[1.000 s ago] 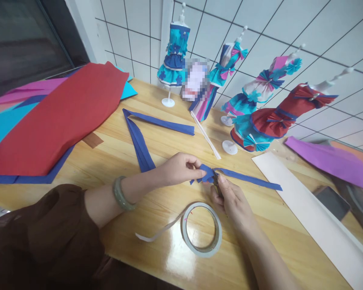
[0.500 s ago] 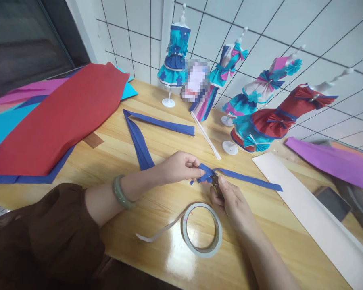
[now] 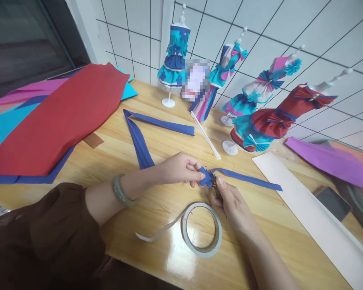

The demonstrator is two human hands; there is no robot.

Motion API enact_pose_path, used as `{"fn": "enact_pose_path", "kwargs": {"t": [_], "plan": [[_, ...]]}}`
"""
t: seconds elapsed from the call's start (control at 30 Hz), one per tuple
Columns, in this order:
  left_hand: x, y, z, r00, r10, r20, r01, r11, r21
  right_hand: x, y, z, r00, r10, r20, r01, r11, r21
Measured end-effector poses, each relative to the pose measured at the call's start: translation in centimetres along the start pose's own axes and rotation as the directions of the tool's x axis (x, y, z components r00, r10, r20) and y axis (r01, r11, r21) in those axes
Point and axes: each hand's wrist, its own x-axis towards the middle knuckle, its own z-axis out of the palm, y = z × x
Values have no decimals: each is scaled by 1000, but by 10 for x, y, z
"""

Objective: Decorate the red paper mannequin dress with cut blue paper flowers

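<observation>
My left hand point(image 3: 189, 169) pinches a small piece of blue crepe paper point(image 3: 205, 177) with a notched, petal-like edge. My right hand point(image 3: 232, 199) is closed around a small dark cutting tool, which looks like scissors point(image 3: 213, 185); its tip meets the right edge of the piece, and most of the handle is hidden by my fingers. Just behind my right hand lies a narrow blue paper strip point(image 3: 248, 179). Below both hands a roll of double-sided tape point(image 3: 184, 229) rests flat, its loose end trailing left.
Folded blue strips point(image 3: 139, 145) and a thin white strip point(image 3: 206, 137) lie farther back. Red paper point(image 3: 69, 117) tops a stack of coloured sheets at left. Several dressed mini mannequins, one in red point(image 3: 290, 108), stand along the tiled wall. Right: white sheet point(image 3: 302, 217), dark phone-like slab point(image 3: 332, 203).
The blue piece has turned in my left fingers and its outline is more notched. Tiny scraps show around it. The tape and strips have stayed put.
</observation>
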Motion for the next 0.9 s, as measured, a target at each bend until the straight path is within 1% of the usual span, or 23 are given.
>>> {"fn": "enact_pose_path", "kwargs": {"t": [0.2, 0.3, 0.4, 0.53, 0.7, 0.9], "plan": [[0, -1, 1, 1000, 17, -4, -17, 1000, -9, 0, 1, 0, 1000, 12, -4, -11, 999, 35], [2, -2, 2, 999, 28, -41, -30, 999, -41, 0, 4, 1, 999, 36, -4, -35, 993, 110], [3, -2, 2, 996, 27, -87, -35, 996, -86, 1, 6, 1, 998, 58, 25, -61, 985, 160], [5, -2, -2, 991, 28, -133, -41, 994, -101, 2, 9, -2, 998, 57, 27, -60, 990, 125], [7, -3, -6, 981, 20, -193, -40, 994, -97, 2, 9, -14, 997, 80, 6, -80, 992, 99], [7, -3, -7, 982, 41, -183, -61, 993, -102, -1, 0, -20, 989, 118, 88, -117, 993, -11]]}}
